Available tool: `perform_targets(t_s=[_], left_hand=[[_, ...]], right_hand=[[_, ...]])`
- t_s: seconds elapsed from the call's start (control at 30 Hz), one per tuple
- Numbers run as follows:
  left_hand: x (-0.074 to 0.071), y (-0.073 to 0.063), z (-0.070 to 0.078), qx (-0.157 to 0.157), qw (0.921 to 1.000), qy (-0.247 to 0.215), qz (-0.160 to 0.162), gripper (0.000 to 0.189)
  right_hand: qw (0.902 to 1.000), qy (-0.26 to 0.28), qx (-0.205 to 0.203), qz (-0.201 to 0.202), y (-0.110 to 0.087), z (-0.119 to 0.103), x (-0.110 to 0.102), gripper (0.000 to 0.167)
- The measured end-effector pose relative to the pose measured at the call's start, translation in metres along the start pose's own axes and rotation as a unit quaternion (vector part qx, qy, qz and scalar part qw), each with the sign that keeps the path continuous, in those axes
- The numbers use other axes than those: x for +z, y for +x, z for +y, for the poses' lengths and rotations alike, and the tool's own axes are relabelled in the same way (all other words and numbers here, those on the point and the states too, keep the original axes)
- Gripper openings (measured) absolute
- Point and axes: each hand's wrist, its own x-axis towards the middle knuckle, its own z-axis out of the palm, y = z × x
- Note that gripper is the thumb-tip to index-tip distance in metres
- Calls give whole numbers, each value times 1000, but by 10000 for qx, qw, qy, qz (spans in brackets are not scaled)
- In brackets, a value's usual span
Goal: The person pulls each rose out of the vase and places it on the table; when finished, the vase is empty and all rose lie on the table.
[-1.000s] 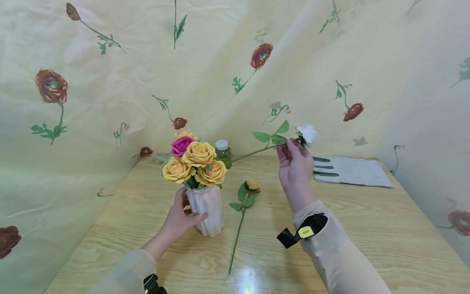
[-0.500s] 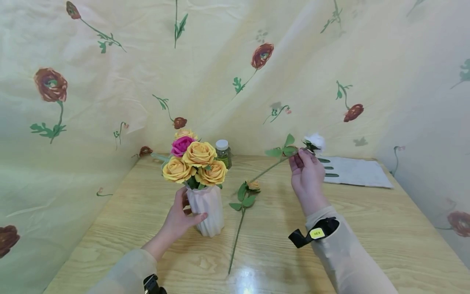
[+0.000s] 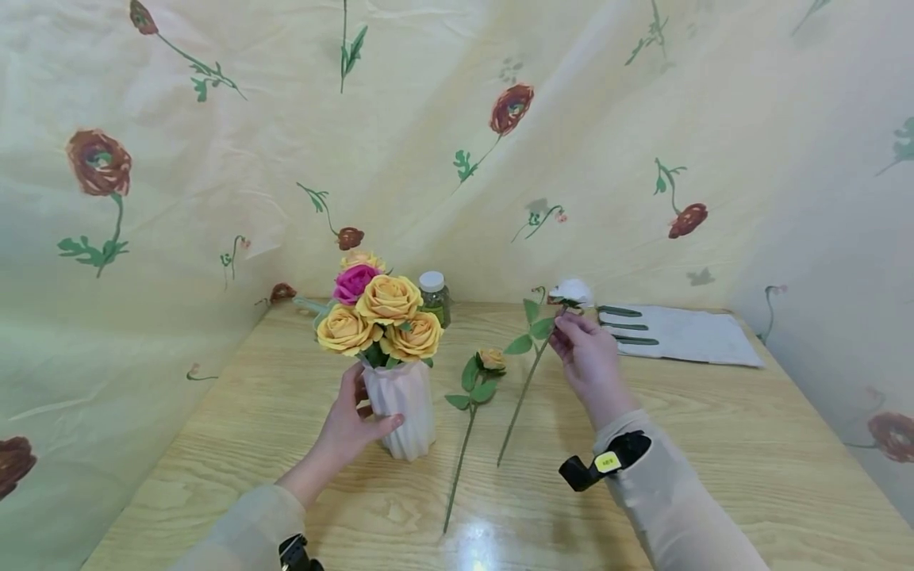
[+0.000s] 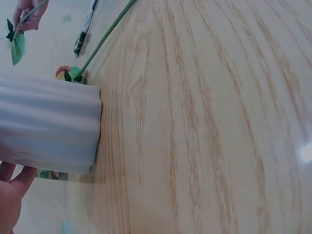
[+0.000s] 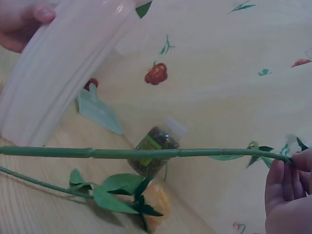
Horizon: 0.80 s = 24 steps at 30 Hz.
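Left hand: we see the left hand curled round the side of the vase, thumb across its front, the grasp about as wide as the vase.
Right hand: the right hand pinches a stem narrowly between thumb and fingers, just below the bloom.
White rose: in that pinch we find the white rose, bloom at the top, leafy green stem slanting down toward us and to the left; we cannot tell whether the stem's tip touches the counter.
Vase: the white, ridged vase stands on the counter, left of the white rose and apart from it.
Bouquet: the vase holds yellow roses and one magenta rose.
In between: a loose yellow rose lies on the counter between the vase and the white rose, its stem pointing toward us.
Behind: we see a white-capped jar just behind the bouquet, to its right.
Far right: a pale flat piece with dark green bands lies beyond the right hand.
Backdrop: cream cloth printed with red poppies.
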Motion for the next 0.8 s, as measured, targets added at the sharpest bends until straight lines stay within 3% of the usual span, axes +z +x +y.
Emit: perform_targets(t_s=[0.3, 0.53, 0.8], left_hand=[[0, 0, 0, 110, 9999, 26, 30, 90], [0, -1, 1, 61, 9999, -84, 1, 91], [0, -1, -1, 115, 9999, -40, 28, 92]], right_hand=[[9945, -999, 219, -205, 2, 24, -9, 15], [9799, -1980, 85, -220, 2, 42, -16, 23], [9718, -2356, 83, -96, 4, 62, -17, 31]])
